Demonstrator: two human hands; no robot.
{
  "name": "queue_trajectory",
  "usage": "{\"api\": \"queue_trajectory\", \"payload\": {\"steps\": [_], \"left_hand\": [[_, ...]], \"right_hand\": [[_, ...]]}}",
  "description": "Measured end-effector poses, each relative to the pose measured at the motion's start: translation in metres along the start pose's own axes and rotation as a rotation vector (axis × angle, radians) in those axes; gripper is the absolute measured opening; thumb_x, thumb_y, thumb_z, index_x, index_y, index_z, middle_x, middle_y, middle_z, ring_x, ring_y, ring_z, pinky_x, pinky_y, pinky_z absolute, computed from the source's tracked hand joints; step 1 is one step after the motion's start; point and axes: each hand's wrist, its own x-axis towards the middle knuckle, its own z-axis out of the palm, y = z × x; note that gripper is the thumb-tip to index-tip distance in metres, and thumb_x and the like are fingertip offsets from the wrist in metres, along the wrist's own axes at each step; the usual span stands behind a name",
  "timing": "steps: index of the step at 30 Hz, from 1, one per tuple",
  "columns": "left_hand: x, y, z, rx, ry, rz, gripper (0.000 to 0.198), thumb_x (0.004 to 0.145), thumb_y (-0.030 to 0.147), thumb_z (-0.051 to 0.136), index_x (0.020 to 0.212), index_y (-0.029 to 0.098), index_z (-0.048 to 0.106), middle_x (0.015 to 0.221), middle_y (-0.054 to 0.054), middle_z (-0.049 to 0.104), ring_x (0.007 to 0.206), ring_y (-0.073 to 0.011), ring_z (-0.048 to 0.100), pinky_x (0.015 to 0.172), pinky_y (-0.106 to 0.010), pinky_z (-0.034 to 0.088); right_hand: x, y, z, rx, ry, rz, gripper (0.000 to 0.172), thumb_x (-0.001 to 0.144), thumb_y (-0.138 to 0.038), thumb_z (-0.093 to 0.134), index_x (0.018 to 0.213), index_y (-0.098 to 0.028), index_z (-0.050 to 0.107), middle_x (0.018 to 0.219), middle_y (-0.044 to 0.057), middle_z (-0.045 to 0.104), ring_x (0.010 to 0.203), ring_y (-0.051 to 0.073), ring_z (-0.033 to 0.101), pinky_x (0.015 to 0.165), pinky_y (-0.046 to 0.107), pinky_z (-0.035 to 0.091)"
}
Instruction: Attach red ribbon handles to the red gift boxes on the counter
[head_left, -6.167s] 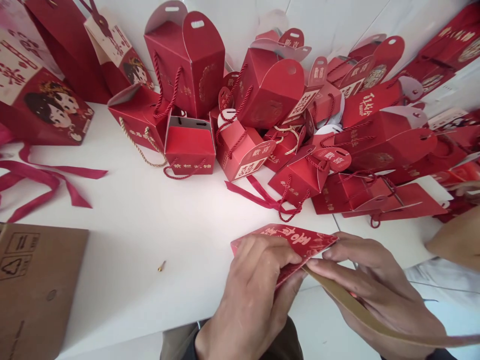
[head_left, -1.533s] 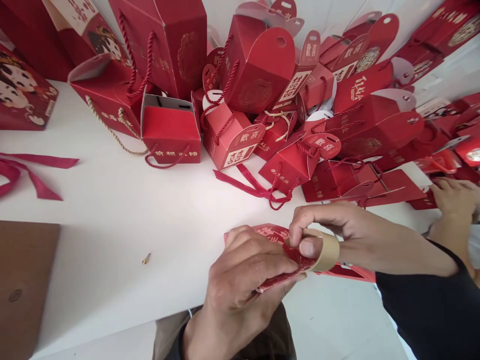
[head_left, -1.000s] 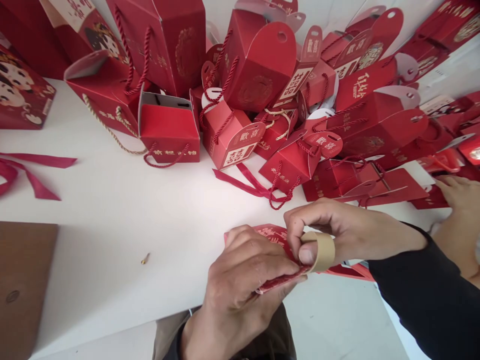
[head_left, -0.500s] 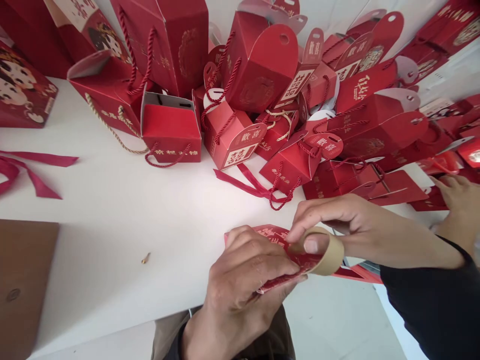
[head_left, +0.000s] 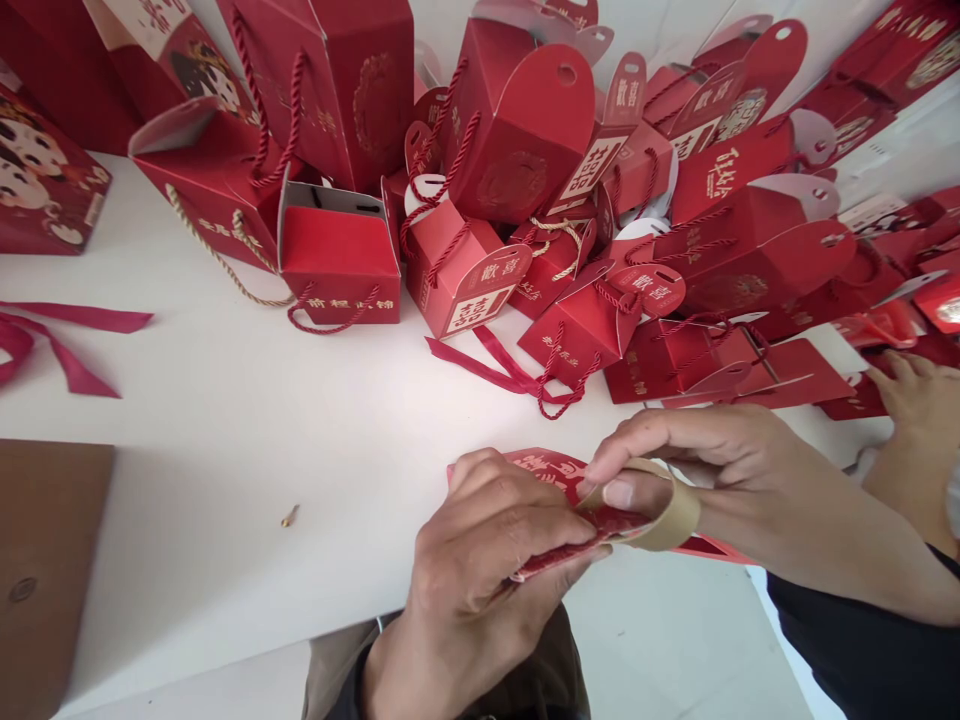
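My left hand [head_left: 487, 550] is wrapped round a folded red paper box [head_left: 551, 462] with pale printed characters, keeping it just beyond the table's front edge. Most of the box is hidden behind the fingers. My right hand [head_left: 720, 480] is curled round a tan ring [head_left: 679, 520] that looks like a roll of tape. Its thumb passes through the ring, and its index fingertip meets the top of the box. Where the ring and the red card touch is partly covered by the fingers.
Many red gift boxes [head_left: 517, 130] with rope handles crowd the back of the white table [head_left: 225, 420]. A red ribbon [head_left: 480, 365] and a small brass-coloured piece [head_left: 289, 516] lie on it. A brown box [head_left: 52, 560] stands front left. Another person's hand [head_left: 919, 400] is at far right.
My right hand has shifted slightly right and down, and the tan ring has moved a little right with it. My left hand and the red box look almost the same.
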Motion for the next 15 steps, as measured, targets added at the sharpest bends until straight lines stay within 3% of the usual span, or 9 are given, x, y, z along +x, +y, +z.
{"api": "queue_trajectory", "payload": {"steps": [10,15], "left_hand": [[-0.0002,-0.0004,-0.0016,0.032,-0.017,-0.007,0.015,0.087,0.01,0.082,0.099,0.016,0.075,0.091,-0.003,0.078,0.082,-0.0174,0.073,0.084,-0.038,0.056],[-0.0001,0.0,-0.0025,0.037,-0.014,-0.011,0.013,0.088,0.012,0.081,0.099,0.017,0.075,0.089,-0.003,0.078,0.08,-0.0181,0.073,0.082,-0.038,0.057]], "right_hand": [[-0.0022,0.0037,0.0067,-0.069,0.077,-0.07,0.015,0.09,-0.047,0.084,0.095,-0.033,0.084,0.075,-0.003,0.073,0.063,0.015,0.067,0.071,0.026,0.058],[-0.0022,0.0011,0.0099,-0.024,0.075,-0.089,0.013,0.087,-0.046,0.086,0.093,-0.034,0.085,0.08,-0.002,0.077,0.065,0.015,0.069,0.061,0.023,0.057]]}}
